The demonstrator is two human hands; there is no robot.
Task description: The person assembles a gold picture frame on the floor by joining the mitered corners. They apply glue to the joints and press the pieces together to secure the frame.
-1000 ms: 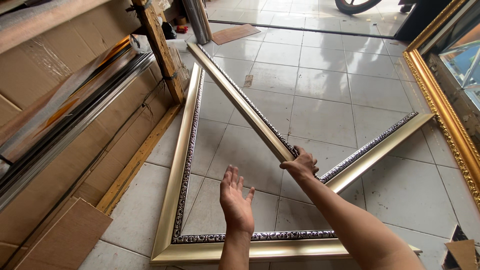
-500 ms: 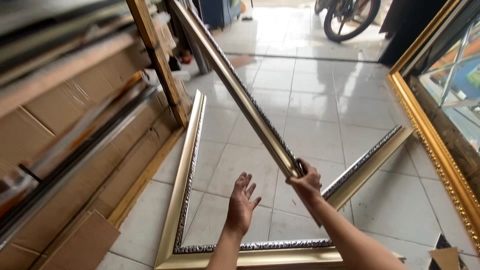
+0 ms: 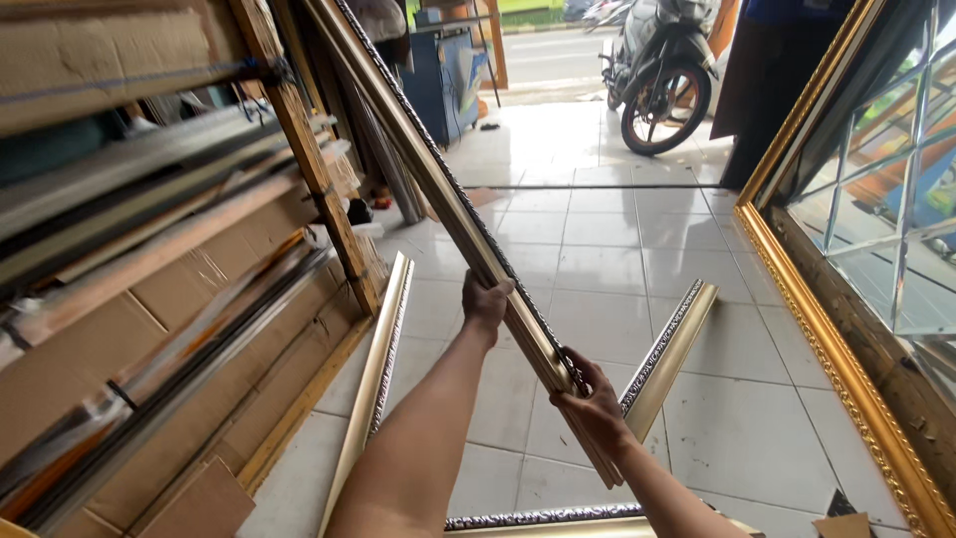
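A long champagne-gold moulding strip (image 3: pixel 428 169) with a dark patterned edge slants up from lower right to the top of the view. My left hand (image 3: pixel 486 302) grips it partway up. My right hand (image 3: pixel 590 401) holds it near its lower end. Beneath both arms, three matching moulding pieces lie on the tiled floor as an open frame: left side (image 3: pixel 378 364), right side (image 3: pixel 669 351) and bottom (image 3: pixel 543 518).
A wooden rack (image 3: pixel 299 149) at left holds several long mouldings and cardboard-wrapped lengths. A large ornate gold frame (image 3: pixel 827 319) leans along the right. A motorcycle (image 3: pixel 662 75) stands at the doorway ahead, a blue cabinet (image 3: pixel 443 85) beside it.
The strip has been raised steeper, its far end now out of view overhead. My left hand, open below it before, has closed on it. The view has tilted up towards the doorway.
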